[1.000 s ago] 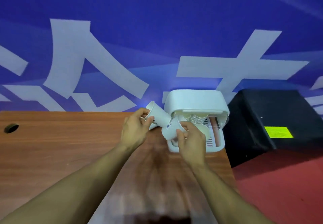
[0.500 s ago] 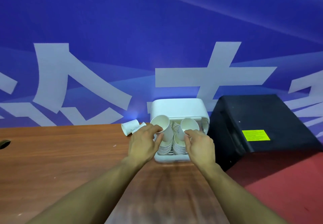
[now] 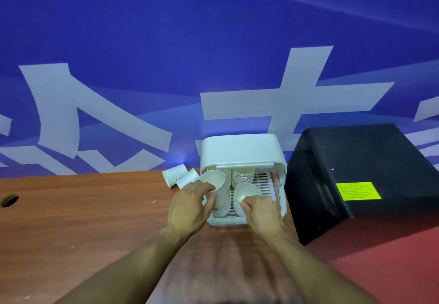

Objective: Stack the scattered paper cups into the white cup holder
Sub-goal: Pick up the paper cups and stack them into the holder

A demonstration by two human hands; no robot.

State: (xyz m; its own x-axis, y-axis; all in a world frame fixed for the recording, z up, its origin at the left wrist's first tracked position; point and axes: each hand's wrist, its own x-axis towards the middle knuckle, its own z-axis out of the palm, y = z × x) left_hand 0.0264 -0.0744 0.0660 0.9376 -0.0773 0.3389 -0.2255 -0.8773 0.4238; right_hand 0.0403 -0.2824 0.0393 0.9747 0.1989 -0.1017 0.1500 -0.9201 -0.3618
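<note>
Wooden desk [image 3: 83, 220] against a blue lettered wall [image 3: 142, 30]. On the left hand [image 3: 190, 205], fingers [image 3: 210, 202] curled round a paper cup [image 3: 217, 183], mouth up and tilted left, half-seated on the near-left stack [image 3: 221, 212] inside the white cup holder [image 3: 240, 147]. On the right hand [image 3: 262, 212], fingertips [image 3: 246, 205] pinching a second cup [image 3: 244, 190], almost flush on the near-right stack [image 3: 237, 211]. Just left of the holder, two loose cups [image 3: 174, 175] on their sides, mouths turned near-left, nearer the left hand. Likely next: press both home, reach left.

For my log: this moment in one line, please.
left hand: grips left cup | right hand: grips right cup | holder: both cups inside | loose cups: two outside
</note>
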